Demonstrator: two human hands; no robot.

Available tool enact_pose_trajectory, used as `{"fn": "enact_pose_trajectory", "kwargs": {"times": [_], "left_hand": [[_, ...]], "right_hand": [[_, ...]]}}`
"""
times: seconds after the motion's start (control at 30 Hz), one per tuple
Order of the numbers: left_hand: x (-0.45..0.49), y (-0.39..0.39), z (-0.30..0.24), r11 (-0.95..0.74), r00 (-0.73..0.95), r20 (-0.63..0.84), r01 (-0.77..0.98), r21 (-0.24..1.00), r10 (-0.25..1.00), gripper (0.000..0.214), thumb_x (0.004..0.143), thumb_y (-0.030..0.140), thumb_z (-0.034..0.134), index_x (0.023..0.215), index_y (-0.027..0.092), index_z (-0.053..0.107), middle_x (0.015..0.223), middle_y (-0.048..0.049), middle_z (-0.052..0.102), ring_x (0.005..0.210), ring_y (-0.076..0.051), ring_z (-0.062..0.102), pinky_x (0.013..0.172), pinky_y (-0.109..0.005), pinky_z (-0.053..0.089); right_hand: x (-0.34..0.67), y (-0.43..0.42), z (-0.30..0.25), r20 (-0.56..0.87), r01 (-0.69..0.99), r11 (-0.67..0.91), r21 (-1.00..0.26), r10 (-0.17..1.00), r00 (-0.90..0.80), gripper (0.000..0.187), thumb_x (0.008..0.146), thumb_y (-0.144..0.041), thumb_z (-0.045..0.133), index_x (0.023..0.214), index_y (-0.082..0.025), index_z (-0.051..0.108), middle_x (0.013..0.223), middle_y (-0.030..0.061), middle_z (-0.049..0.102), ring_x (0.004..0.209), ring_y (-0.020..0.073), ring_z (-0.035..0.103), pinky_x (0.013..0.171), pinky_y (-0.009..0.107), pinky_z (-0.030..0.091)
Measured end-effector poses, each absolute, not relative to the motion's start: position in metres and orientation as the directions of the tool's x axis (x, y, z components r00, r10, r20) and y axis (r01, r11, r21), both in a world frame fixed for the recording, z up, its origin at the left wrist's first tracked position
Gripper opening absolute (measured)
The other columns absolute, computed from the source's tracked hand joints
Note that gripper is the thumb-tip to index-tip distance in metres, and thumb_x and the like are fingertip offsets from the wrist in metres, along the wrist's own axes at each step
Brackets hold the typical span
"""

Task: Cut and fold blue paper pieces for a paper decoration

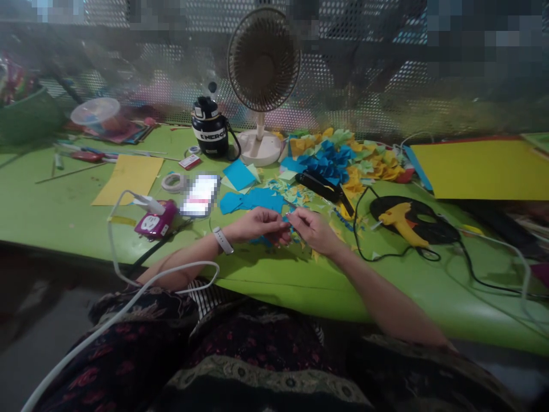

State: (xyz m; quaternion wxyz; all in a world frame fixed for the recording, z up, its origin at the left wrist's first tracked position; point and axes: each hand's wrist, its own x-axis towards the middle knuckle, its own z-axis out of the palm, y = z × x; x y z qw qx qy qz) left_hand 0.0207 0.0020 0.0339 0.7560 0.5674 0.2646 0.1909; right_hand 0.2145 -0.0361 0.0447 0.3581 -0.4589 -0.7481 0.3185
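My left hand (262, 225), with a white band on its wrist, is closed in a pinch at the table's front. Meeting it fingertip to fingertip, my right hand (316, 231) pinches too. A small bit of blue paper (292, 230) shows between the fingers, mostly hidden by them. Just beyond lie blue paper cut-outs (261, 199) and a blue square sheet (239, 174). Small pale green and yellow scraps (295, 193) are scattered beside them. Behind my right hand rests a black tool (317, 186), perhaps a stapler. Crumpled blue paper pieces (328, 160) and yellow ones (369, 174) form a heap.
A yellow glue gun (403, 222) lies on a black plate at right, its cord looping near my right hand. A phone (199, 194), tape roll (173, 182) and purple power adapter (156, 220) are at left. A fan (262, 63) and black bottle (210, 129) stand behind.
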Motion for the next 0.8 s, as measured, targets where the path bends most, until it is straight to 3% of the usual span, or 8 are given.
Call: {"fn": "enact_pose_trajectory", "kwargs": {"times": [0.13,0.37,0.57,0.63,0.7,0.8], "left_hand": [[0.022,0.004,0.032,0.250,0.782,-0.170,0.019,0.968,0.600,0.049,0.071,0.056,0.078,0.080,0.010,0.064,0.080,-0.0094,0.075,0.071,-0.015,0.073,0.067,-0.026,0.060],[0.025,0.002,0.030,0.214,0.667,-0.140,-0.030,0.976,0.731,0.045,0.074,0.051,0.078,0.089,0.010,0.066,0.084,-0.0095,0.075,0.078,-0.016,0.073,0.064,-0.025,0.059],[0.026,0.001,0.031,0.265,0.621,-0.149,-0.097,0.959,0.769,0.039,0.076,0.044,0.079,0.086,0.011,0.061,0.084,-0.0078,0.074,0.078,-0.015,0.072,0.065,-0.024,0.058],[0.025,0.003,0.034,0.285,0.591,-0.164,-0.118,0.951,0.790,0.039,0.076,0.044,0.079,0.085,0.012,0.059,0.086,-0.0077,0.074,0.077,-0.015,0.072,0.064,-0.024,0.058],[0.024,0.004,0.036,0.294,0.560,-0.167,-0.145,0.945,0.812,0.039,0.075,0.044,0.080,0.085,0.012,0.059,0.086,-0.0071,0.074,0.077,-0.015,0.072,0.063,-0.024,0.057],[0.024,0.005,0.037,0.289,0.531,-0.152,-0.184,0.939,0.834,0.040,0.073,0.043,0.082,0.085,0.012,0.060,0.085,-0.0060,0.073,0.078,-0.016,0.072,0.062,-0.024,0.057]], "right_hand": [[0.215,-0.035,0.046,0.269,0.517,0.398,-0.758,0.913,-0.307,0.048,0.095,-0.061,0.043,0.064,-0.023,0.041,0.057,-0.0037,0.040,0.055,0.0130,0.037,0.057,0.030,0.032],[0.213,-0.034,0.044,0.358,0.587,0.427,-0.688,0.903,-0.237,0.048,0.096,-0.059,0.040,0.063,-0.024,0.037,0.058,-0.0026,0.039,0.056,0.0143,0.037,0.059,0.031,0.032],[0.232,-0.024,0.048,0.283,0.661,0.321,-0.678,0.944,-0.169,0.045,0.096,-0.055,0.042,0.065,-0.023,0.046,0.059,-0.0002,0.051,0.057,0.0152,0.047,0.060,0.030,0.035],[0.243,-0.018,0.052,0.197,0.803,0.195,-0.563,0.975,-0.099,0.034,0.092,-0.050,0.050,0.072,-0.022,0.054,0.070,0.0027,0.061,0.065,0.0172,0.054,0.063,0.030,0.037],[0.251,-0.013,0.055,0.047,0.944,0.050,-0.326,0.998,-0.036,0.026,0.084,-0.046,0.060,0.082,-0.021,0.060,0.085,0.0068,0.068,0.074,0.0216,0.060,0.063,0.030,0.037],[0.253,-0.012,0.056,-0.123,0.999,0.026,-0.037,0.992,-0.030,0.027,0.080,-0.042,0.060,0.094,-0.019,0.063,0.097,0.0119,0.070,0.086,0.0278,0.065,0.062,0.031,0.036]]}}
